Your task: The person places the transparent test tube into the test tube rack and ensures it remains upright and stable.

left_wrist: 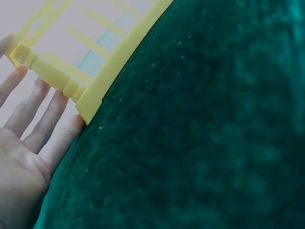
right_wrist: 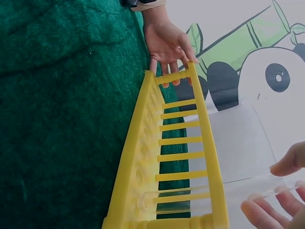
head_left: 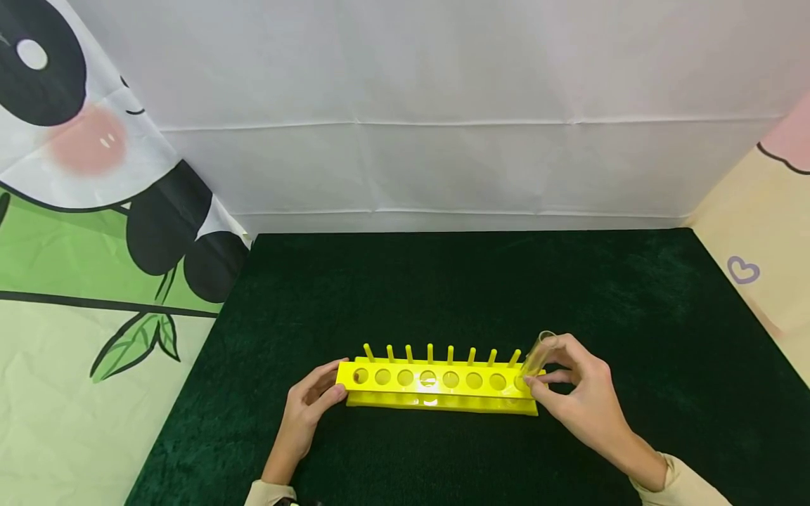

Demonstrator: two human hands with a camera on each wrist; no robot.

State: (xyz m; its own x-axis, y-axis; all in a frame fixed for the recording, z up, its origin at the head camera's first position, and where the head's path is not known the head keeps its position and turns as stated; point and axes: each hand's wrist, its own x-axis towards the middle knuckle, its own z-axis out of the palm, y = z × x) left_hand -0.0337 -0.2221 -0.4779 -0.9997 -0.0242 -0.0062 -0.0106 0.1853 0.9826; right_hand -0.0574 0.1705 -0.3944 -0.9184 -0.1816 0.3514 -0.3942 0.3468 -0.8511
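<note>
A yellow test-tube rack (head_left: 436, 385) with a row of holes and pegs lies on the dark green cloth (head_left: 443, 295). My left hand (head_left: 311, 400) rests with straight fingers against the rack's left end (left_wrist: 57, 78), also seen from the right wrist (right_wrist: 167, 45). My right hand (head_left: 579, 397) pinches a clear glass test tube (head_left: 538, 356), tilted, with its lower end in the rack's rightmost hole. In the right wrist view the test tube (right_wrist: 224, 193) passes through the rack (right_wrist: 167, 157) and my fingertips (right_wrist: 259, 212) grip its upper part.
A white backdrop (head_left: 443, 105) stands behind the cloth. A panda-and-bamboo print (head_left: 82, 211) hangs on the left and a cream print with a heart (head_left: 743, 270) on the right. The rack's other holes hold nothing.
</note>
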